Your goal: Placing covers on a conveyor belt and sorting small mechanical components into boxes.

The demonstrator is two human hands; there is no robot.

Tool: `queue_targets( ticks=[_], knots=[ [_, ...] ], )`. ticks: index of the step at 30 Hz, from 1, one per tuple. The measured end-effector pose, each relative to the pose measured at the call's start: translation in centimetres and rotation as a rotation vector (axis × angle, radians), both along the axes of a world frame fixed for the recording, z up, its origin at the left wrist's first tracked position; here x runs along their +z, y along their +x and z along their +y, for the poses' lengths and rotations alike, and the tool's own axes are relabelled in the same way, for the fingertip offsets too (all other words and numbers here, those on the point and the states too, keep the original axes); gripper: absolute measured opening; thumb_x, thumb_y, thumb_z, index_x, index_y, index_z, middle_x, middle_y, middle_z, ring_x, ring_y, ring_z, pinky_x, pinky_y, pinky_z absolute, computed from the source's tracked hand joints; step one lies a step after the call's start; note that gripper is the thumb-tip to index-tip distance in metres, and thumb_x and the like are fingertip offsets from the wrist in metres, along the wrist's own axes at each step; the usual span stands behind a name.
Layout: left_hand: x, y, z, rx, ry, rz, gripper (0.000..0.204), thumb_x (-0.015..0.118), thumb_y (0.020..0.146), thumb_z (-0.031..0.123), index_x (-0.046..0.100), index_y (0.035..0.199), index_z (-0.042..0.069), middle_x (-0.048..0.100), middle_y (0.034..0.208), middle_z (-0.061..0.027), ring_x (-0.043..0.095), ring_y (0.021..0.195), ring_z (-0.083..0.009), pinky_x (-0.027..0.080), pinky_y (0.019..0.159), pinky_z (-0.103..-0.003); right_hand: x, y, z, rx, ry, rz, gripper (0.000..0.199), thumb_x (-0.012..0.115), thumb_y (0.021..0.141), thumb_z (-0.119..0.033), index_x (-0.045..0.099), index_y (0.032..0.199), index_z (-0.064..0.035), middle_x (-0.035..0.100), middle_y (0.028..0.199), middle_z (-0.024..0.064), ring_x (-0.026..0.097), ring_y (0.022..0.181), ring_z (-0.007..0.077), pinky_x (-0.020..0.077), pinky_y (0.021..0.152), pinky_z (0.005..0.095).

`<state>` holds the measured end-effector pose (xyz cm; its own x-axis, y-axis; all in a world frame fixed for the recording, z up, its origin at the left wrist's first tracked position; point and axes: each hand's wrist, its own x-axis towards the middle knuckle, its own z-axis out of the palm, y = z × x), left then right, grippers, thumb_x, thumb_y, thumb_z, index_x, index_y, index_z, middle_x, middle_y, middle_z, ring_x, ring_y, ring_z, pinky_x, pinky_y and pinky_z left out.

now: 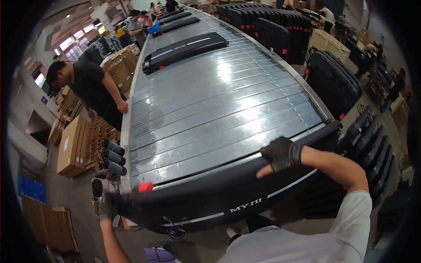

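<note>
The long black panel (197, 193) sits tilted along the near end of the metal conveyor (210, 114). It looks heavy and stiff, its smooth face likely to slide under a palm, so the two ends and the long rim seem the best holds. The gloved right hand (281, 157) curls over the upper edge; the left hand (108, 207) is at the left end, too blurred to tell how its fingers close. Farther up lies a similar panel (186, 51); a co-worker (94, 83) stands at left.
</note>
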<state>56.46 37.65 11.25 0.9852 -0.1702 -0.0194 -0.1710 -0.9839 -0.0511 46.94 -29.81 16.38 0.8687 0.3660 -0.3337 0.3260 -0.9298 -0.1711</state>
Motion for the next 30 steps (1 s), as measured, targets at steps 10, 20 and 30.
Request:
queue_targets(
  ticks=[10, 20, 30],
  knots=[
    [-12.2, -4.2, -27.0, -0.401, -0.561, -0.049, 0.018, 0.061, 0.087, 0.022, 0.066, 0.098, 0.008, 0.069, 0.093, -0.0153, 0.067, 0.085, -0.035, 0.055, 0.076, -0.044, -18.8, 8.9, 0.3, -0.178, 0.451, -0.544, 0.028, 0.065, 0.083, -0.024, 0.058, 0.102, -0.0054, 0.06, 0.1, 0.0168, 0.06, 0.093, 0.0332, 0.0483, 0.082, 0.0437],
    [-29.4, -29.8, -22.0, 1.042, -1.539, 0.758, 0.066, 0.061, 0.085, 0.063, 0.064, 0.119, 0.006, 0.07, 0.105, -0.0089, 0.064, 0.101, -0.0291, 0.047, 0.097, -0.043, -31.5, -24.9, -3.8, -1.274, 0.91, 0.548, 0.053, 0.05, 0.095, -0.056, 0.068, 0.099, -0.0069, 0.069, 0.088, 0.0078, 0.065, 0.084, 0.0204, 0.0501, 0.078, 0.0349],
    [-32.4, -22.2, -27.5, 1.029, -2.287, 0.711, 0.099, 0.05, 0.079, 0.078, 0.027, 0.151, 0.014, 0.034, 0.153, -0.0085, 0.033, 0.137, -0.0338, 0.027, 0.115, -0.05, -36.3, -21.2, -5.0, -1.554, 2.152, 0.549, 0.078, 0.044, 0.092, -0.066, 0.035, 0.146, -0.0099, 0.042, 0.147, 0.0098, 0.042, 0.131, 0.0316, 0.0358, 0.108, 0.0451]
  ],
)
